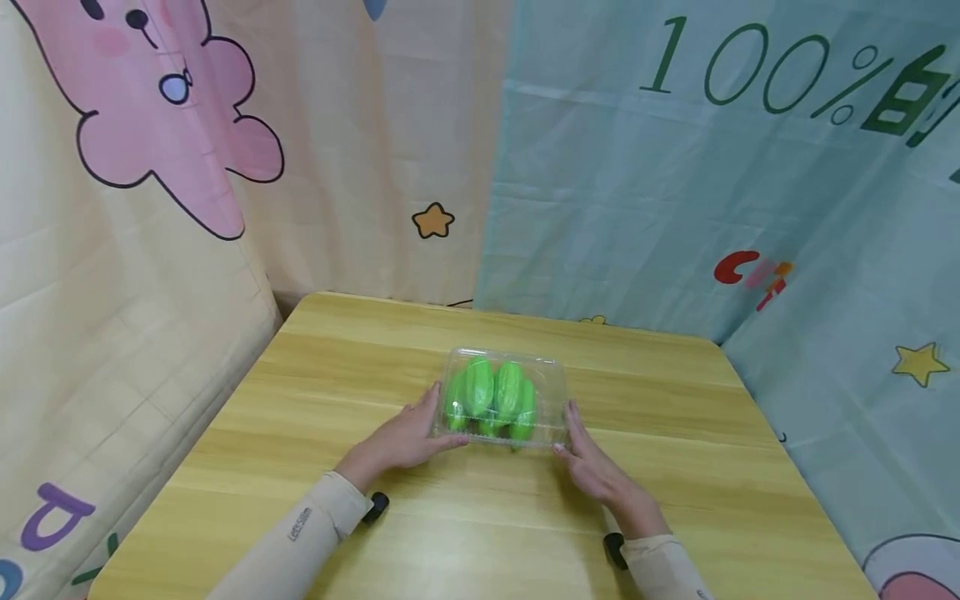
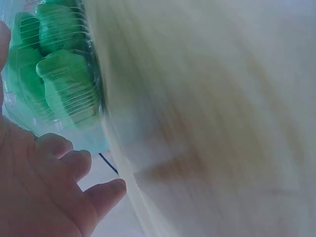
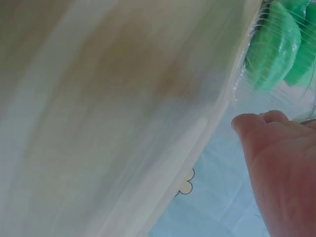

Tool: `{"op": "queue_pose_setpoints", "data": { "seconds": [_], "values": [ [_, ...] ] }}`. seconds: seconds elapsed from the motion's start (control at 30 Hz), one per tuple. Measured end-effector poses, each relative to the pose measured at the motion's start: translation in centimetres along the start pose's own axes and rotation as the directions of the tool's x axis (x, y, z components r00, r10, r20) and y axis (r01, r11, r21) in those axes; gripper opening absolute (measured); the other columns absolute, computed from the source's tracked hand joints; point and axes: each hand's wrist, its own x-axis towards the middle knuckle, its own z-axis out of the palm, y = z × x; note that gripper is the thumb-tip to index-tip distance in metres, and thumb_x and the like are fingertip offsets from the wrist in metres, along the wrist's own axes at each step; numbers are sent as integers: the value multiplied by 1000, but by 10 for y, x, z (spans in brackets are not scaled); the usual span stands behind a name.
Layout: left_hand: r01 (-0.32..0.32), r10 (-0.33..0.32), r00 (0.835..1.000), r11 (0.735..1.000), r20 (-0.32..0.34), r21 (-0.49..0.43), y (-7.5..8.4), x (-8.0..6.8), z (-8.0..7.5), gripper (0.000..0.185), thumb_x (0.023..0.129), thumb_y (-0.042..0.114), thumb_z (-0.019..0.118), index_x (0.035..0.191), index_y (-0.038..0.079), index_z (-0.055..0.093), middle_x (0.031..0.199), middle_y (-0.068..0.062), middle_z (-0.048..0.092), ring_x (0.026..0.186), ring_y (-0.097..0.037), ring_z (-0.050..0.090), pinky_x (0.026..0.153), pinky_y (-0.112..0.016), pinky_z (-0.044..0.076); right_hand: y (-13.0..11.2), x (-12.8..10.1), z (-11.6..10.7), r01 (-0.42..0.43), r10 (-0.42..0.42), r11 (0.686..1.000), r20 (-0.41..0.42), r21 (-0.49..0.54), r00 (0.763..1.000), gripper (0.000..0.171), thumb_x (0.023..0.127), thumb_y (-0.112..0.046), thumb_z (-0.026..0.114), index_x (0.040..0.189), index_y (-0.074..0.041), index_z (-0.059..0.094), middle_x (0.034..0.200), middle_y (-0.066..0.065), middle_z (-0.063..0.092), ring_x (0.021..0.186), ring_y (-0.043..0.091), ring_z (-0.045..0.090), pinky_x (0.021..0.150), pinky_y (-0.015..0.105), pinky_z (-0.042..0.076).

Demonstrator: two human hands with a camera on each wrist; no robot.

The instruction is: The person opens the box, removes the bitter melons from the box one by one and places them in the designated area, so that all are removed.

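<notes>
A clear plastic clamshell box (image 1: 551,383) lies across the middle of the table, its lid down. Inside are several bright green, ribbed fruits (image 1: 480,387) that look like star fruit. My left hand (image 1: 405,437) touches the box's left side, with the thumb along the near edge. On the opposite side, my right hand (image 1: 596,471) rests its fairly straight fingers against the box, thumb near the front right corner. The left wrist view has the fingers (image 2: 106,195) spread beside the box wall. Fruits (image 3: 274,47) show through the plastic in the right wrist view.
The wooden table (image 1: 360,350) has rounded far corners. Printed curtains (image 1: 360,150) hang close behind it and along both sides. A black wrist strap piece (image 1: 377,507) shows at the left cuff, another (image 1: 615,550) at the right.
</notes>
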Motion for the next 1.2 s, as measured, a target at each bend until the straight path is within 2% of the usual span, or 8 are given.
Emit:
{"op": "queue_pose_setpoints", "data": {
  "seconds": [0.27,0.47,0.67,0.83,0.93,1.03,1.2],
  "values": [
    [40,-40,999,999,20,-16,-4,-9,3,121,87,76,56,160,3,-6,166,-19,4,149,-38,17,120,-54,12,-4,-3,4,9,-10,999,-17,-48,1000,68,110,-13,36,157,3,-11,163,18,-18,150,37,-6,119,55,3],
    [14,-14,1000,1000,19,1,-6,-5,5,118,88,73,58,160,1,-2,166,-20,6,149,-40,16,120,-55,12,-1,-9,3,14,-17,998,-35,-69,999,68,109,-11,36,156,6,-11,164,24,-10,150,37,-3,120,56,4],
    [31,-29,999,998,22,-56,-5,-4,4,117,87,72,60,161,5,-2,166,-16,5,147,-47,14,119,-57,10,5,-8,1,48,-55,994,-68,-97,996,68,109,-11,38,156,7,-7,164,25,-3,150,37,2,120,55,7],
    [27,-26,1000,996,13,-85,-2,-3,5,111,92,65,60,161,2,0,165,-20,8,146,-50,9,119,-59,5,6,-6,0,48,-54,995,-67,-93,996,68,109,-12,37,156,7,-8,164,24,-5,150,37,2,120,55,7],
    [11,-10,1000,998,9,-59,-2,-3,5,103,97,59,56,160,-2,2,164,-23,10,147,-45,14,120,-56,4,5,-5,0,40,-44,997,-67,-73,997,68,109,-13,37,156,7,-8,164,24,-6,150,37,1,120,55,6],
    [-1,2,1000,999,14,-47,-1,-4,4,91,103,49,51,159,-2,1,164,-20,9,149,-38,15,121,-53,1,3,-3,1,30,-33,998,-57,-58,998,69,110,-14,36,156,5,-11,165,23,-7,150,36,1,120,54,5],
    [-18,17,1000,997,-7,-77,-1,-6,4,77,108,34,44,159,-2,0,164,-19,8,150,-31,14,120,-55,-1,-1,-1,2,25,-29,998,-54,-64,998,68,110,-14,36,157,4,-11,164,23,-7,150,37,2,120,54,5]
  ]
}}
